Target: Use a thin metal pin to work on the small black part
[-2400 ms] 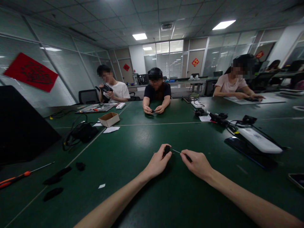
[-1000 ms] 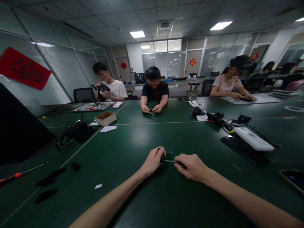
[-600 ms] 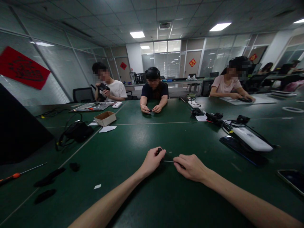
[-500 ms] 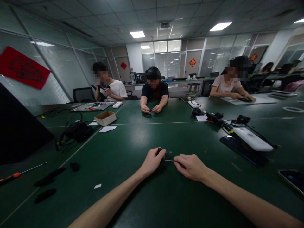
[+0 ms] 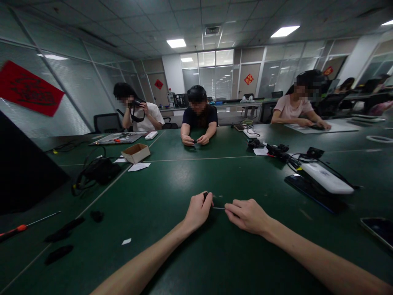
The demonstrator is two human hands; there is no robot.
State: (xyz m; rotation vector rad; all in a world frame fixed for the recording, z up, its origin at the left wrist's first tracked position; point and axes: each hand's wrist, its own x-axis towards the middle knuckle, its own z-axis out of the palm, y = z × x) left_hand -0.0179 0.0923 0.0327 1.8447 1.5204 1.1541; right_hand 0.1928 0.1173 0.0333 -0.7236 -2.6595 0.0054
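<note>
Two bare hands are working close together near the front edge of the green desk. The left hand is curling shut around one small black part, pinching it between thumb and fingers so that only its top is showing. The right hand is closing on one thin metal tool, whose bare shaft is running sideways towards the left hand. I cannot tell whether its tip is touching the part. Both hands are resting low on the desk, just beside each other.

Well off to the left, one orange-handled screwdriver is lying flat. Three loose black pieces are sitting near it: a long one, a second one closer to the edge and a small lump. One white paper scrap is lying between them and the left arm. Farther back, one open cardboard box is standing near a black bundle of cables.

To the right, one long white device is lying across a dark flat slab, and one phone is lying at the right edge of the view.

Three people are sitting on the far side: one in white is holding something to the face, one in dark blue is fingering something small, and one in pink is leaning over a sheet.
</note>
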